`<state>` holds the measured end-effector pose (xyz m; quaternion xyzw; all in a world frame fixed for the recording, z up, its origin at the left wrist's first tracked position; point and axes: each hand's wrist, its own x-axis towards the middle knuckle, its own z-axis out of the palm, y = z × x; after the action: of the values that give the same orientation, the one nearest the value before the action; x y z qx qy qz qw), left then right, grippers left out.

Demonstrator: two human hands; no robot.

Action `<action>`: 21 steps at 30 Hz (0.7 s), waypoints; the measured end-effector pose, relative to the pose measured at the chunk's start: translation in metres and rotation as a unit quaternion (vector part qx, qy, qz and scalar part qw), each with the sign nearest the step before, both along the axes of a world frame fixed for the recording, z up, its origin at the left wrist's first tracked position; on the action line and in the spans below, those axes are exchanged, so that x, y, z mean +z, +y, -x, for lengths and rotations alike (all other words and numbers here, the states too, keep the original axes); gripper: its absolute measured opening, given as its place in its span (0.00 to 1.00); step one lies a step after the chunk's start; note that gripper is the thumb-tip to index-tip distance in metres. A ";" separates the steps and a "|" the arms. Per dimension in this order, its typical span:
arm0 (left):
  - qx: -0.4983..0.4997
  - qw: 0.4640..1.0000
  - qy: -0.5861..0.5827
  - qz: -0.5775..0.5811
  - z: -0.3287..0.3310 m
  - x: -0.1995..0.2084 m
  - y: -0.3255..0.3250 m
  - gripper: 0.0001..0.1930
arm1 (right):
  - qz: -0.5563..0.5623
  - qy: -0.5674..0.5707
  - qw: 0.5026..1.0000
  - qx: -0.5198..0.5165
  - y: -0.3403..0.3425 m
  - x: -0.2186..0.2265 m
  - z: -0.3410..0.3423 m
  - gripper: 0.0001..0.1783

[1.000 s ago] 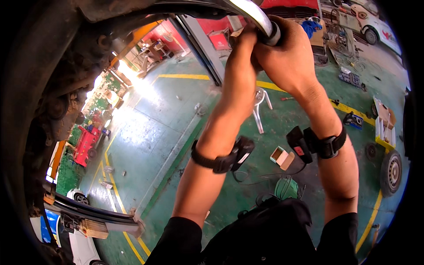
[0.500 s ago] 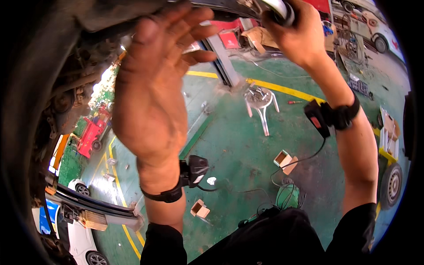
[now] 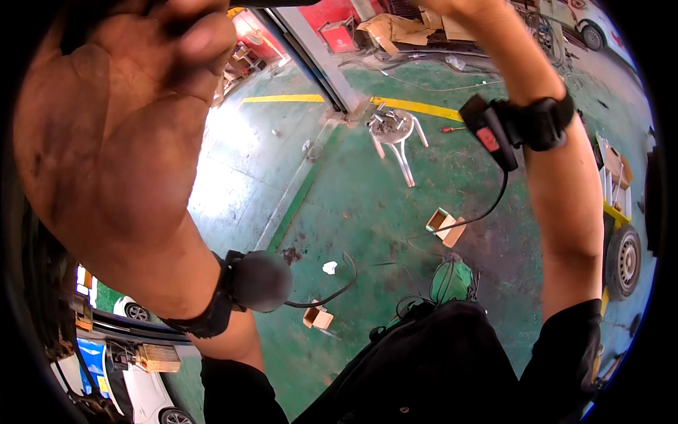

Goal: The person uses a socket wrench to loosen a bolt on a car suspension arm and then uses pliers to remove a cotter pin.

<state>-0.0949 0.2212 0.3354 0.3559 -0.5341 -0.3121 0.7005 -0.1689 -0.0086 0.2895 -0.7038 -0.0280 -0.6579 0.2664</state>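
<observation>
Raised at the upper left, my left hand [image 3: 116,134] shows a palm smudged with dark grime. Its fingers bend up near a dark part at the top edge, blurred and partly cut off, so what they touch is hidden. My right hand [image 3: 472,8] reaches up past the top edge; only its lower part near the wrist shows. Whatever it holds lies out of view. Each wrist wears a black strap with a small device, the left device [image 3: 261,281] and the right device [image 3: 487,133], both with cables.
A white stool [image 3: 393,126] with metal parts on it stands on the green floor behind a grey post [image 3: 318,60]. Open small boxes [image 3: 446,227], a green bundle with cables [image 3: 452,281] and a wheel [image 3: 624,263] lie around. Dark vehicle undersides line the left; a white car [image 3: 134,385] stands below.
My left hand has moved left and closer, its fingers no longer spread in sight. My right hand has risen mostly out of view, along with the silver-and-black round thing it gripped. The view has shifted.
</observation>
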 end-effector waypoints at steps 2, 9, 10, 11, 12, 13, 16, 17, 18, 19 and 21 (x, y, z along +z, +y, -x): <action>0.033 0.999 0.015 -0.026 -0.007 -0.005 0.012 0.21 | -0.017 0.001 0.998 0.053 0.013 -0.017 -0.030 0.13; 0.030 0.997 0.057 -0.053 0.005 -0.010 0.013 0.17 | -0.095 0.107 0.990 0.011 0.051 -0.065 -0.046 0.17; 0.047 0.995 0.076 -0.049 0.009 -0.018 0.023 0.19 | -0.053 0.035 0.996 -0.064 0.057 -0.080 -0.053 0.17; 0.070 0.992 0.097 -0.047 0.015 -0.024 0.032 0.21 | -0.055 0.022 0.997 -0.054 0.070 -0.091 -0.053 0.19; 0.116 0.987 0.108 -0.013 0.023 -0.037 0.039 0.23 | -0.063 0.053 0.996 -0.047 0.081 -0.098 -0.048 0.19; 0.150 0.982 0.115 0.022 0.030 -0.046 0.036 0.24 | -0.043 0.019 0.997 -0.055 0.079 -0.104 -0.040 0.18; 0.205 0.972 0.040 0.112 0.042 -0.061 0.066 0.31 | 0.018 -0.003 0.999 -0.049 0.106 -0.117 -0.037 0.13; 0.266 0.957 0.037 0.108 0.042 -0.071 0.071 0.32 | 0.030 0.028 0.998 -0.044 0.115 -0.126 -0.040 0.12; 0.325 0.939 0.035 0.108 0.048 -0.077 0.077 0.33 | 0.045 0.053 0.997 -0.037 0.127 -0.134 -0.039 0.12; 0.382 0.917 0.040 0.103 0.055 -0.084 0.084 0.34 | 0.041 0.055 0.998 0.011 0.142 -0.142 -0.041 0.12; 0.447 0.882 0.066 0.137 0.072 -0.098 0.101 0.34 | 0.071 0.084 0.988 0.112 0.166 -0.148 -0.040 0.12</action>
<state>-0.1669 0.3219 0.2372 0.4356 -0.3083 0.0873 0.8412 -0.1287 0.1575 0.1418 -0.7659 -0.1304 -0.5592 0.2892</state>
